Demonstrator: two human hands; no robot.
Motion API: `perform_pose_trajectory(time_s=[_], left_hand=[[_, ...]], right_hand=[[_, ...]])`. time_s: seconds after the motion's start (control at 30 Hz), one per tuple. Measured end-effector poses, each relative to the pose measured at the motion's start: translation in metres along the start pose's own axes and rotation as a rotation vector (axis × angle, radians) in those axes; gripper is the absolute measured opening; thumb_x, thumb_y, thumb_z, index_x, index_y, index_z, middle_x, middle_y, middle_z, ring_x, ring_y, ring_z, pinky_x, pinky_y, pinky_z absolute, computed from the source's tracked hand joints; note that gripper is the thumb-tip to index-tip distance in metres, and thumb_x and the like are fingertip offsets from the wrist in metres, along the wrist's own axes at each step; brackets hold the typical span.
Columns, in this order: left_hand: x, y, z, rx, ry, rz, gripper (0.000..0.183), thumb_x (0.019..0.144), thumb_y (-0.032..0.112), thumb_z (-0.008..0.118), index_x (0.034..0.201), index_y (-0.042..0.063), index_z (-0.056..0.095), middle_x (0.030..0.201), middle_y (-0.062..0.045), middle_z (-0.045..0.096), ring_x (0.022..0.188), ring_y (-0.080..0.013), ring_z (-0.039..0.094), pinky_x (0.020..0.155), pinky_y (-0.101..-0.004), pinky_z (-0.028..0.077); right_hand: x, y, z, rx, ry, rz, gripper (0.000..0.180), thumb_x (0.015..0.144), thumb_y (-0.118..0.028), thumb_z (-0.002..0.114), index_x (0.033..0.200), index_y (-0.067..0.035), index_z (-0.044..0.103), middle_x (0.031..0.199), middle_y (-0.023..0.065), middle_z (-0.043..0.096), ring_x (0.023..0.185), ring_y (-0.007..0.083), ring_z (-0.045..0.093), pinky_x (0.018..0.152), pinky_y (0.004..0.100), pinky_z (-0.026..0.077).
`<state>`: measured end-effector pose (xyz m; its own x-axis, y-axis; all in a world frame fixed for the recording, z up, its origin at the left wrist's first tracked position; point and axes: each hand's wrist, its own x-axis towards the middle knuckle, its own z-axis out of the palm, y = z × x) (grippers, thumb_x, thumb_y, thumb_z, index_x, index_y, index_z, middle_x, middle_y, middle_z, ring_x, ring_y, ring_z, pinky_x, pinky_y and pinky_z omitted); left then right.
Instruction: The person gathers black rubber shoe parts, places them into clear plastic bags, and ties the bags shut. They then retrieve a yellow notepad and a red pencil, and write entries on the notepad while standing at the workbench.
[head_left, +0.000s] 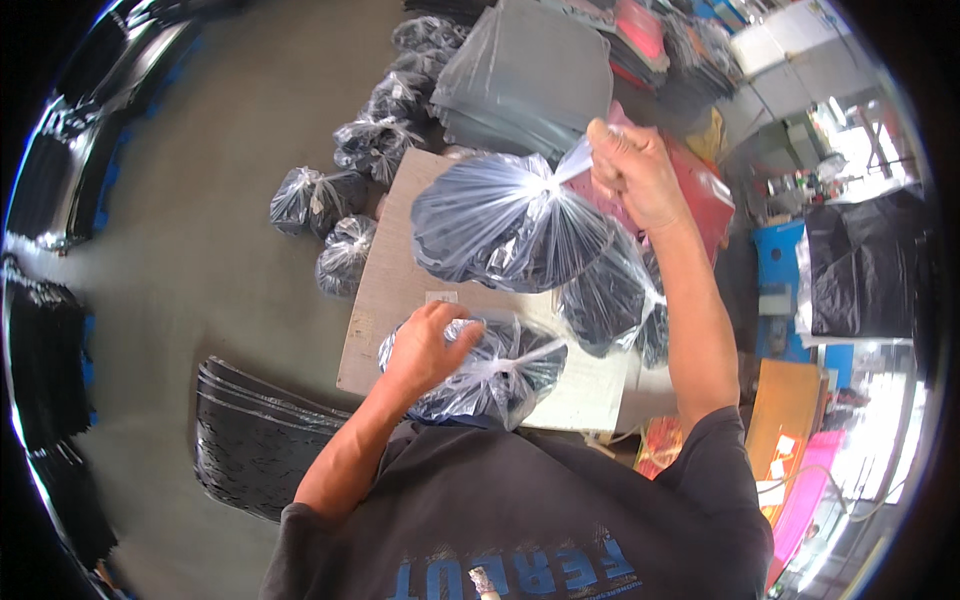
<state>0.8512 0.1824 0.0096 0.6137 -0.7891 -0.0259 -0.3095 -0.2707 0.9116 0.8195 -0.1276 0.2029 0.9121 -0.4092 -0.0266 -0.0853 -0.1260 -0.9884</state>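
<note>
My right hand (636, 174) grips the gathered neck of a clear plastic bag (499, 225) filled with dark contents, held above a wooden table. My left hand (431, 341) is lower, fingers apart, over the left side of a second tied clear bag (517, 382) that rests at the table's near edge against my shirt. Whether its fingers touch that bag, I cannot tell. A further filled bag (606, 307) lies at the right, partly behind the raised one. The tabletop (382, 300) bears a small paper label between the bags.
More tied bags (311, 199) stand on the floor beyond the table's left edge. Stacked grey sheets (532, 67) lie at the far side, with red sheets (697, 195) to their right. Dark, plastic-wrapped sheets (262, 442) are on the floor at lower left.
</note>
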Motion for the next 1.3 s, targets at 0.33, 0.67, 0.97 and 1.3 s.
perform_pose_trajectory(time_s=[0.33, 0.67, 0.97, 1.3], left_hand=[[-0.037, 0.038, 0.092, 0.601, -0.294, 0.114, 0.057, 0.084, 0.048, 0.082, 0.120, 0.008, 0.064, 0.114, -0.015, 0.066, 0.096, -0.0358, 0.069, 0.074, -0.0500, 0.058], [-0.029, 0.038, 0.046, -0.117, -0.296, -0.107, 0.028, 0.106, 0.022, 0.061, 0.090, -0.001, 0.059, 0.066, -0.012, 0.051, 0.064, -0.0153, 0.046, 0.061, -0.0391, 0.043], [-0.098, 0.110, -0.037, -0.822, 0.112, -0.397, 0.031, 0.112, 0.018, 0.054, 0.083, 0.009, 0.055, 0.065, 0.006, 0.042, 0.052, -0.0043, 0.033, 0.045, -0.0257, 0.025], [-0.112, 0.150, -0.070, -0.815, 0.293, -0.066, 0.030, 0.115, 0.025, 0.052, 0.091, 0.007, 0.054, 0.072, 0.003, 0.042, 0.051, -0.0015, 0.027, 0.042, -0.0197, 0.022]], right_hand=[[-0.038, 0.095, -0.023, -0.155, 0.157, 0.255, 0.048, 0.099, -0.049, 0.075, 0.077, -0.008, 0.063, 0.061, -0.0055, 0.049, 0.052, 0.0050, 0.043, 0.049, 0.0247, 0.034], [-0.089, 0.123, -0.032, -0.089, 0.150, 0.326, 0.037, 0.105, -0.039, 0.069, 0.088, -0.006, 0.067, 0.069, -0.0051, 0.053, 0.061, 0.0050, 0.047, 0.055, 0.0243, 0.041], [-0.111, 0.079, -0.018, 0.024, 0.187, 0.133, 0.049, 0.104, -0.047, 0.066, 0.076, -0.007, 0.064, 0.070, -0.0047, 0.056, 0.062, 0.0045, 0.046, 0.057, 0.0255, 0.037], [-0.170, 0.034, -0.005, 0.166, 0.335, 0.165, 0.049, 0.108, -0.040, 0.063, 0.071, -0.008, 0.058, 0.062, -0.0064, 0.045, 0.055, 0.0043, 0.037, 0.051, 0.0263, 0.028]])
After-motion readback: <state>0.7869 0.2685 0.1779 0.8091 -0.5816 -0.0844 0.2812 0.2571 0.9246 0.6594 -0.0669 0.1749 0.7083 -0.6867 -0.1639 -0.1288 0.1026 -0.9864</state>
